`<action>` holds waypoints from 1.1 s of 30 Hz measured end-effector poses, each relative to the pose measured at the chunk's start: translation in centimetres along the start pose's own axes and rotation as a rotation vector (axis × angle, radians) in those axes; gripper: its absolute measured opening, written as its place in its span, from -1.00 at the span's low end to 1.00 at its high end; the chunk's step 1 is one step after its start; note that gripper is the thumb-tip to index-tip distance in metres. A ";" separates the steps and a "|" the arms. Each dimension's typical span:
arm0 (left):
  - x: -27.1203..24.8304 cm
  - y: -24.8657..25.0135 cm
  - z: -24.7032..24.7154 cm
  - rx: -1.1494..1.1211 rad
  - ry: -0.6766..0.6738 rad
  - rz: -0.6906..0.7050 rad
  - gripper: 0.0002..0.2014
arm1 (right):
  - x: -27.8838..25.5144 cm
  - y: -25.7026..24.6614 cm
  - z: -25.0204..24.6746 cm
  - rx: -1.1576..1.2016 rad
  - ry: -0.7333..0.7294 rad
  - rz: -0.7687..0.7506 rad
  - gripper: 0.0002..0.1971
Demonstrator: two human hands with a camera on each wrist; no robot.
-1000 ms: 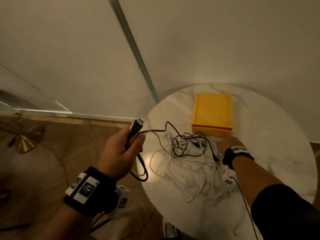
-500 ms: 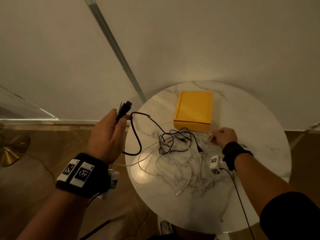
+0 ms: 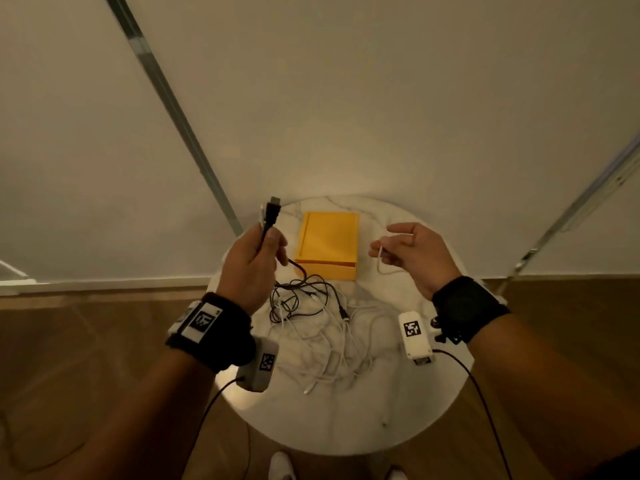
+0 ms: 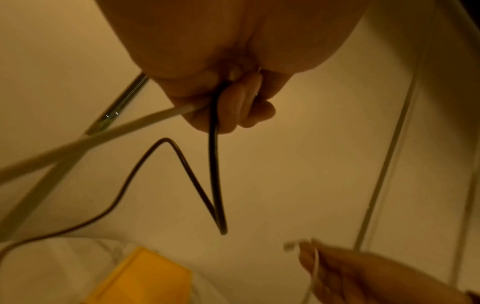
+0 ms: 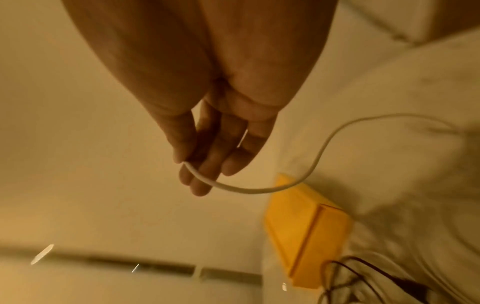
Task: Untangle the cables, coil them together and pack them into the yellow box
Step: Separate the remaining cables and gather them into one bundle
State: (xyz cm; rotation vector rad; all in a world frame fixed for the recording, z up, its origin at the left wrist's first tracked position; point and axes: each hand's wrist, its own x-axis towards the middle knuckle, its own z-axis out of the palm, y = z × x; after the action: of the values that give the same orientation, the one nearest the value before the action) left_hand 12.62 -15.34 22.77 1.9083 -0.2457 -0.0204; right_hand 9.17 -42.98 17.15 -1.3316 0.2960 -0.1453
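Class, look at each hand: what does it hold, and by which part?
The left hand grips the black cable just below its plug, with a white cable alongside. The right hand pinches a thin white cable near its end.

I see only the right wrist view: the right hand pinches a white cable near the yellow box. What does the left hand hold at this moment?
Observer: The left hand grips a black cable just below its plug, raised beside the yellow box.
Operator: Only the black one?
Observer: No. The left wrist view shows a white cable running into the same fist.
Operator: Are the other cables lifted off the table?
Observer: No. A tangle of cables, mostly white, lies on the round table between the two wrists.
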 end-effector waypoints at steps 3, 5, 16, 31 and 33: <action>-1.1 2.4 2.4 -0.120 -0.097 0.000 -0.68 | -3.4 -4.4 3.6 -0.127 -0.172 -0.220 -0.83; -1.9 4.0 3.6 -0.242 -0.128 -0.023 -0.66 | -4.9 -5.7 5.8 -0.216 -0.231 -0.320 -0.86; -3.6 7.7 3.7 -0.584 -0.038 0.056 -0.64 | -8.3 -7.2 10.6 -0.440 -0.059 -0.515 -0.82; -2.8 10.6 -2.3 -0.546 0.029 0.244 -0.67 | -7.9 -6.4 11.1 -0.987 -0.307 -0.562 -0.57; -2.3 11.0 -3.3 -0.544 0.127 0.311 -0.70 | -6.9 -5.4 9.8 -0.984 -0.296 -0.523 -0.56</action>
State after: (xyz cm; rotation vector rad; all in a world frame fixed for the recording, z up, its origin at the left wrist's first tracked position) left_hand 9.03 -15.42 33.93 1.3107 -0.4037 0.2215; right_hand 5.85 -33.22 25.30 -2.3624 -0.2943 -0.2522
